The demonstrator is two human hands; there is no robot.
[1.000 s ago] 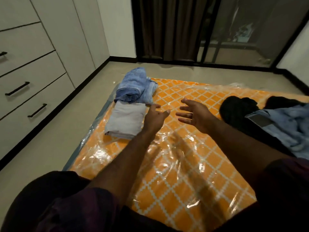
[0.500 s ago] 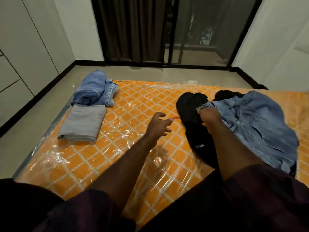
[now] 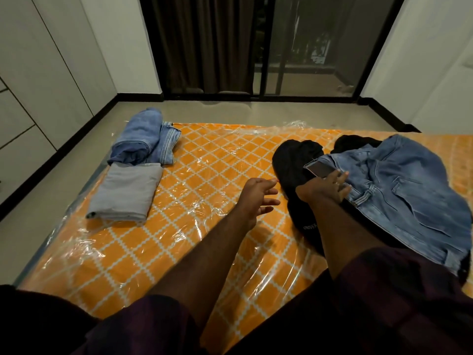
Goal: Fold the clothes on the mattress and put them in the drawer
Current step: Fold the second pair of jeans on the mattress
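Pinching the waistband edge of the blue jeans [image 3: 399, 190] was my right hand [image 3: 325, 189], fingers curled round the denim at the right centre of the frame; my left hand [image 3: 256, 198] hung over the mattress [image 3: 204, 175] with its fingers loose and spread, holding nothing. The jeans lay crumpled over a black garment [image 3: 294, 170], spreading rightward and toward the lower right from that grip, so I judged the long axis ran away from me to the right. My left hand sat just beside the pile, near enough to take the waistband's other side. The folded grey cloth [image 3: 128, 193] and folded denim [image 3: 146, 137] waited at the upper left.
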